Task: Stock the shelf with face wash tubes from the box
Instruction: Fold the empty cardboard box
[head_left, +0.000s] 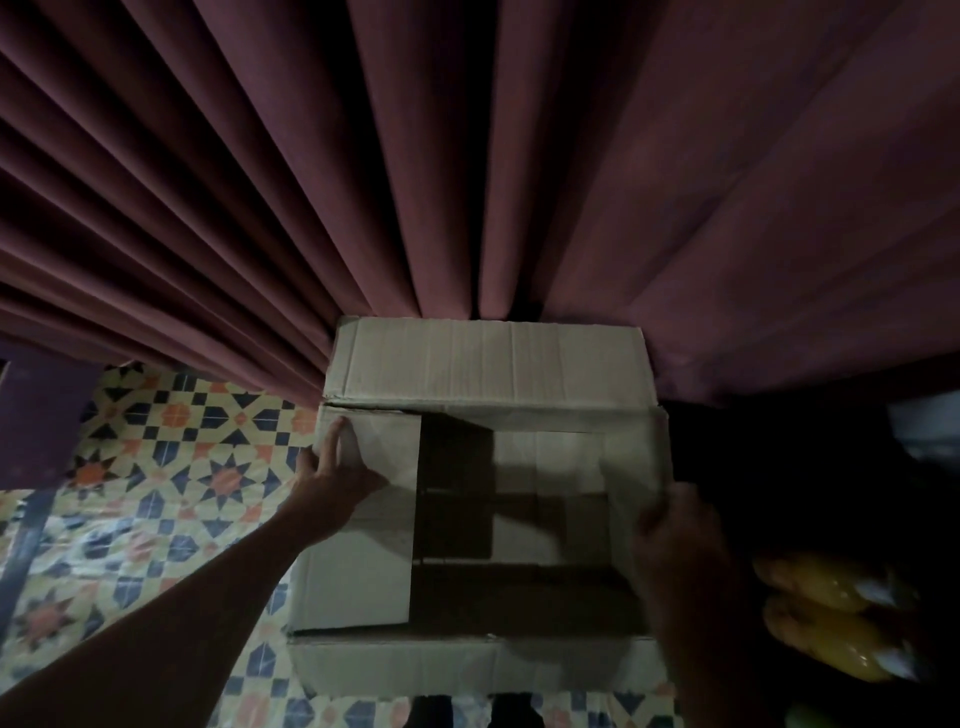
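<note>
The brown cardboard box (488, 364) sits on the patterned tile floor (156, 467). The left hand (337, 478) lies with fingers straight on the left flap (387, 447). The right hand (670, 535) grips the right flap (636, 457).

no writing can be read anywhere here: the cardboard box (488, 364) shows plain flaps, and the yellow bottles (826, 613) at right are too blurred.

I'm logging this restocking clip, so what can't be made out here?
Head view only.
Contents of the box: deep shadow; tubes unconfirmed.
Right hand grip on the flap: motion blur, darkness.
Yellow items at right: blurred, dim.
Shelf: not recognisable in darkness.
</note>
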